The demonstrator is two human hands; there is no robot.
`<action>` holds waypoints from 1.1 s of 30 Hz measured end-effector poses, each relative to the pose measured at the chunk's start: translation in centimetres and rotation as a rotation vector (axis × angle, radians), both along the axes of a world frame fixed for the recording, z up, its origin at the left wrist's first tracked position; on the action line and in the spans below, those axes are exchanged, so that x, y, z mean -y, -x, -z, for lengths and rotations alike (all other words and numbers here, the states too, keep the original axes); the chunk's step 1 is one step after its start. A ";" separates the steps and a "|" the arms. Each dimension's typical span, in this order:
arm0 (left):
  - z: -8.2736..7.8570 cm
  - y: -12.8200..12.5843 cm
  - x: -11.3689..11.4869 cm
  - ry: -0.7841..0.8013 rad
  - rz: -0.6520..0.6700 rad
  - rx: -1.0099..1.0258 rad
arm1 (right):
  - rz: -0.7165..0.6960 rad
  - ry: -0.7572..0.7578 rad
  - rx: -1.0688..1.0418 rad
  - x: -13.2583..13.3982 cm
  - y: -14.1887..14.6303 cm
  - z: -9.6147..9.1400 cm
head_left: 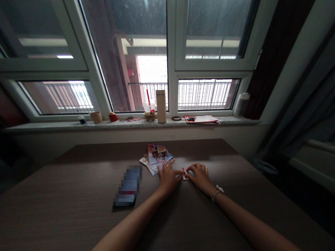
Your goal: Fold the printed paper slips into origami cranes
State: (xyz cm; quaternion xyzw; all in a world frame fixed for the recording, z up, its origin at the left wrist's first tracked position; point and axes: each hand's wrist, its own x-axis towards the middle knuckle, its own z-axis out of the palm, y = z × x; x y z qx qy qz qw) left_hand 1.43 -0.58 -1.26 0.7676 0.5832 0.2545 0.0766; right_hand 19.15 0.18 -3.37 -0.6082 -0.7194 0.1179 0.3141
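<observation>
A small red-and-white piece, perhaps folded paper or a wrapper, lies on the table between my two hands. My left hand has its fingers spread, with the thumb reaching to the left edge of this piece. Its fingertips come up to the lower right of several colourful printed packets, fanned in a loose pile. Bent over the piece from the other side, my right hand pinches it between thumb and fingers. A bracelet circles the right wrist. Fine detail of the piece is too small to tell.
A phone, blurred out, lies left of my left forearm on the dark table. Along the windowsill stand a beige flask, a paper cup, a drink cup with a red straw, scissors, papers and a bottle.
</observation>
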 end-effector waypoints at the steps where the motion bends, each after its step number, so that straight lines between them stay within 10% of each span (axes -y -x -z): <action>1: 0.0 0.1 0.0 -0.006 0.004 -0.010 | -0.002 -0.004 0.000 -0.1 -0.1 0.0; 33: -0.1 0.9 -0.2 -0.039 0.028 -0.200 | 0.014 0.025 0.011 0.6 0.2 -0.7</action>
